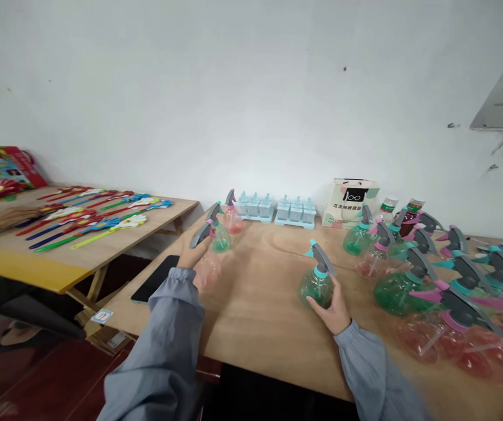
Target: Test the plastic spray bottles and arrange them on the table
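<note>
My left hand [192,254] is closed around the grey head of a pink spray bottle [208,270], which stands upright on the left part of the table. Behind it are a green spray bottle [221,237] and another pink spray bottle [233,220]. Farther right, my right hand [336,308] grips the lower side of a clear green spray bottle [314,286] with a turquoise collar and nozzle. Thumb and fingers wrap its round body. Several more spray bottles, such as one large green bottle [394,292], crowd the table's right side.
Light blue ice-pop moulds [296,211] and a paper bag [348,204] stand by the wall. A black phone [157,279] lies near my left forearm. On the other table [69,272], hand-shaped toys [87,222] lie in rows beside another person's hand [8,219].
</note>
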Motion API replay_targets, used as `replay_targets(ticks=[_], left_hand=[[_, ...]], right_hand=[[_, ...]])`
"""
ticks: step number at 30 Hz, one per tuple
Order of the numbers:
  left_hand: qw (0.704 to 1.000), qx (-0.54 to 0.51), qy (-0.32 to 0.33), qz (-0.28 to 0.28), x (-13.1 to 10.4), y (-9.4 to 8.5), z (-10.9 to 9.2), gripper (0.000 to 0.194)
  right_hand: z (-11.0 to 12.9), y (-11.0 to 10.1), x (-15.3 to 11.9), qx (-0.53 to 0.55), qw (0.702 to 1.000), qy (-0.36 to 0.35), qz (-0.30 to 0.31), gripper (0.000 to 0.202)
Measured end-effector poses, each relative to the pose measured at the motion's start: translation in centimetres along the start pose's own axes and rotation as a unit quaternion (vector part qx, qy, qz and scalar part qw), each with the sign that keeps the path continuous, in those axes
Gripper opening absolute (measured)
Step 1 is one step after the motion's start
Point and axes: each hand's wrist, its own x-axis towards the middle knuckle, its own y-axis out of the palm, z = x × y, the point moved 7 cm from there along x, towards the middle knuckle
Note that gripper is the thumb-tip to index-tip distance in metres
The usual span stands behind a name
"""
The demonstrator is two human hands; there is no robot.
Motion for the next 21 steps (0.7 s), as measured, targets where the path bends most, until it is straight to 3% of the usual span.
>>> replay_targets(ticks=[2, 5, 9, 13, 18, 21], left_hand=[[1.0, -0.011, 0.002, 0.011, 0.7, -0.4, 1.9, 0.028], [0.999, 0.002, -0.033, -0.034, 1.3, -1.1, 4.8, 0.032], [0.997, -0.021, -0.036, -0.07, 2.1, -1.0, 6.7, 0.034], [0.996, -0.037, -0.006, -0.081, 2.4, -0.7, 6.4, 0.049], [0.986, -0.02, 0.03, -0.162, 1.3, -1.5, 4.8, 0.069], [0.981, -0.014, 0.005, -0.193, 1.0, -1.7, 4.6, 0.064]], right_hand=[[0.1, 0.1, -0.1, -0.002, 1.0, -0.004, -0.004, 0.081], [0.3, 0.0, -0.1, -0.022, 0.999, -0.019, -0.018, 0.083], [0.2, -0.2, -0.1, -0.058, 0.998, -0.025, -0.029, 0.086], [-0.5, -0.1, -0.2, -0.046, 0.999, -0.002, -0.021, 0.084], [-0.6, 0.6, -0.2, 0.009, 1.0, 0.025, 0.01, 0.087], [-0.5, 0.6, -0.2, 0.015, 0.999, 0.031, 0.011, 0.086]])
